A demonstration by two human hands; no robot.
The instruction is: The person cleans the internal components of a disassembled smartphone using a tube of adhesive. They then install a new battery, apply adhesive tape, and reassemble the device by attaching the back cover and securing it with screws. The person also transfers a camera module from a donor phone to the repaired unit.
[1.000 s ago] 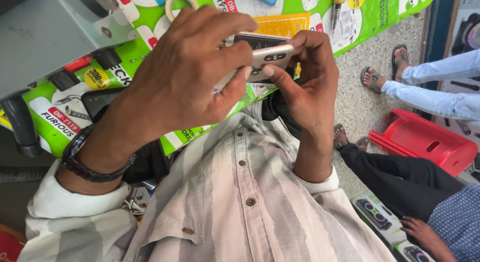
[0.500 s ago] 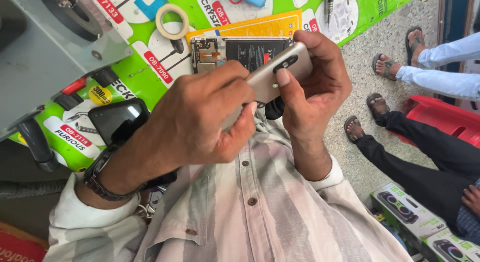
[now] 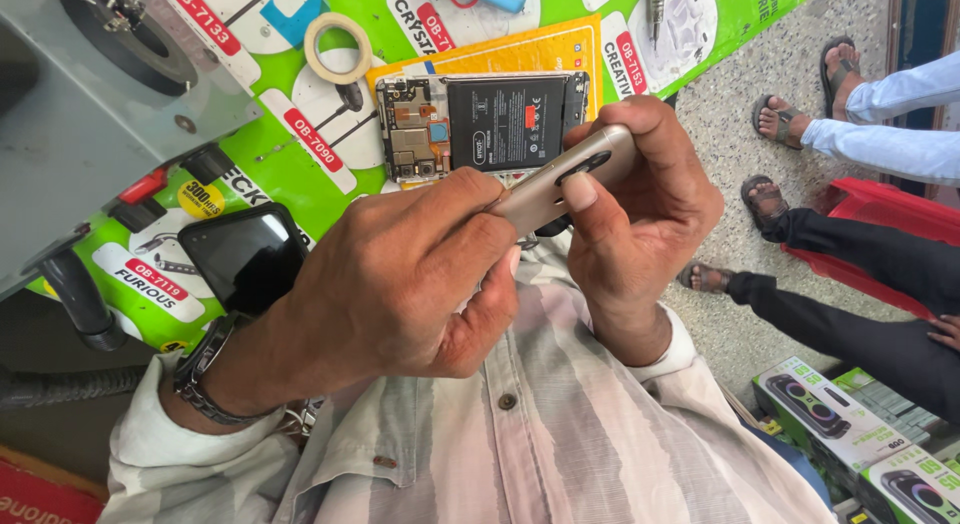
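You hold the gold back cover above the near edge of the green mat, its long axis running left to right, tilted up toward the right. Your left hand hides its left half; your right hand clamps the right end. The opened phone lies just beyond, with open floor to the right.

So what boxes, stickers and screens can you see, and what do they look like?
Green mat: on the bench, bright green with white and red label shapes.
Yellow packet: flat, under the opened phone.
Dark screen: black, glossy, near the left wrist.
Speaker boxes: bottom right, white and green, with speaker pictures.
Battery label: black rectangle with a small red patch.
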